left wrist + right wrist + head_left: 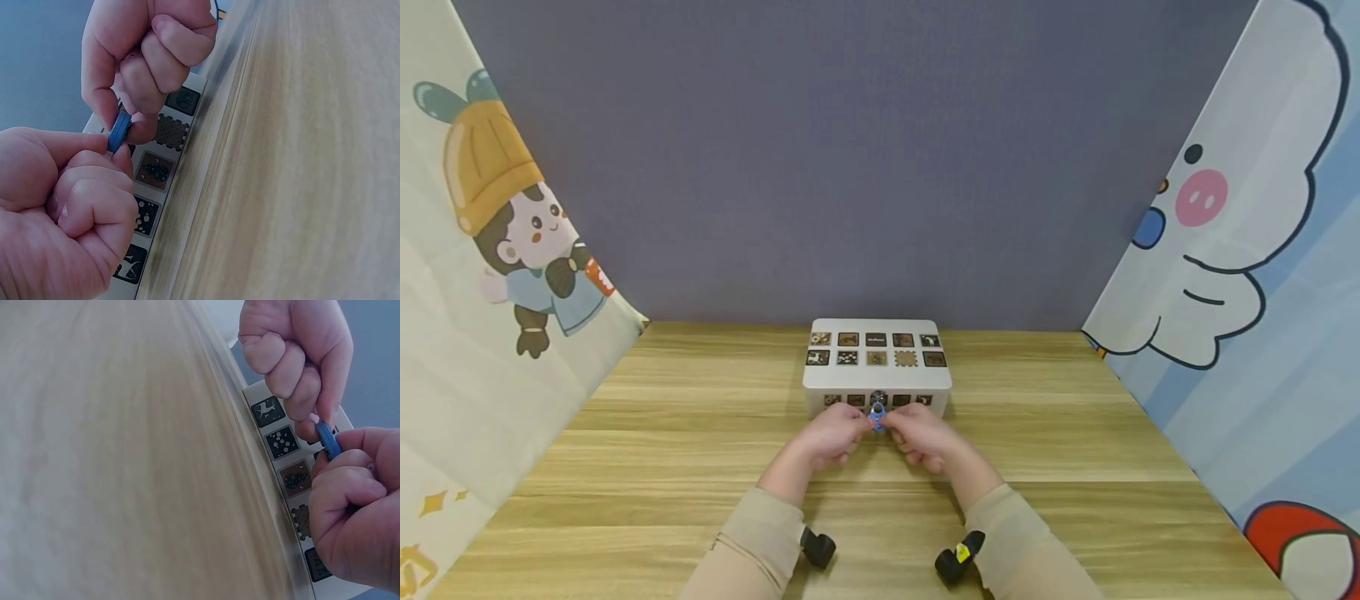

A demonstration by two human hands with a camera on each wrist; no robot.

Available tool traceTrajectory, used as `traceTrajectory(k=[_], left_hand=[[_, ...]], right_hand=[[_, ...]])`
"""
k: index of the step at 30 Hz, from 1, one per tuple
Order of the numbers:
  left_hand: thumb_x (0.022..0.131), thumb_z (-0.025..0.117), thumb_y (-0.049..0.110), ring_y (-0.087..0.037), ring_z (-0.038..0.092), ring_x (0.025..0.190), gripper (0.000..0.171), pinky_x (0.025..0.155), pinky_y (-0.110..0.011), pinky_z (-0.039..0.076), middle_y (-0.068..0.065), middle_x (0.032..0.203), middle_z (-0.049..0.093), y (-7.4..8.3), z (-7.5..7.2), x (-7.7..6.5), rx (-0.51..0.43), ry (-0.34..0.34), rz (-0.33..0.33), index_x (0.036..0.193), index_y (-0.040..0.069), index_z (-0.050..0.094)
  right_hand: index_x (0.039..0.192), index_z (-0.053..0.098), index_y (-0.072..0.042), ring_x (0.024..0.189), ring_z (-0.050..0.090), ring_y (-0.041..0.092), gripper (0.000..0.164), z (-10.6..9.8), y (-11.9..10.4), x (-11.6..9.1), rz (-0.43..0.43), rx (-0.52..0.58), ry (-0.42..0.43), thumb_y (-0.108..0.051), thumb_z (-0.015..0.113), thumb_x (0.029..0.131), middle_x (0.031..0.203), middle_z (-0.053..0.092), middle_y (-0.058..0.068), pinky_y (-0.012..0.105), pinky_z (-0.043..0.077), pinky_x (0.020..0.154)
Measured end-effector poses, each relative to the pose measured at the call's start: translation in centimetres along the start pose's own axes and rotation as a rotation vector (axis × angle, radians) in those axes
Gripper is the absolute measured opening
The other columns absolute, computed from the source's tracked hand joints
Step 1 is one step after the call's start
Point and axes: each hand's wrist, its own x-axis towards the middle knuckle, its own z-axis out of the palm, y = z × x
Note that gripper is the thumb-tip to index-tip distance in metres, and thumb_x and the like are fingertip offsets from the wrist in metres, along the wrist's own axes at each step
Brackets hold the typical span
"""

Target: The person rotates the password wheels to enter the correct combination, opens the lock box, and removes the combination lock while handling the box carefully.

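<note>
A small blue padlock [877, 419] hangs at the metal clasp [878, 398] on the front of a white box [880, 379] with square picture stickers. Whether its shackle is fastened is too small to tell. My left hand [835, 433] pinches the padlock from the left between thumb and forefinger, its other fingers curled. From the opposite side, my right hand [921, 435] pinches it likewise. Both wrist views show the blue padlock body [119, 132] edge-on between the fingertips, with the box's stickered front [294, 478] behind.
The box stands on a wood-grain table [700, 467], near a grey back panel [865, 167]. Cartoon-printed cloths hang at the left [445, 275] and right [1270, 317]. Black wrist cameras [817, 547] are strapped over beige sleeves [760, 533].
</note>
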Motion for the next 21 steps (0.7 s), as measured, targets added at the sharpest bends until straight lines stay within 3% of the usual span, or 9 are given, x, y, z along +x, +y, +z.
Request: traceTrajectory(k=[21], left_hand=[[0.095, 0.051, 0.018, -0.007, 0.028, 0.039, 0.029, 0.036, -0.02, 0.027, 0.007, 0.051, 0.034, 0.09, -0.09, -0.05, -0.005, -0.011, -0.002, 0.102, -0.008, 0.062]], right_hand=[[0.103, 0.058, 0.009, 0.039, 0.022, 0.007, 0.037, -0.02, 0.13, 0.12, 0.011, 0.006, 0.011, -0.025, 0.056, 0.089, 0.048, 0.031, -0.006, 0.021, 0.019, 0.034]])
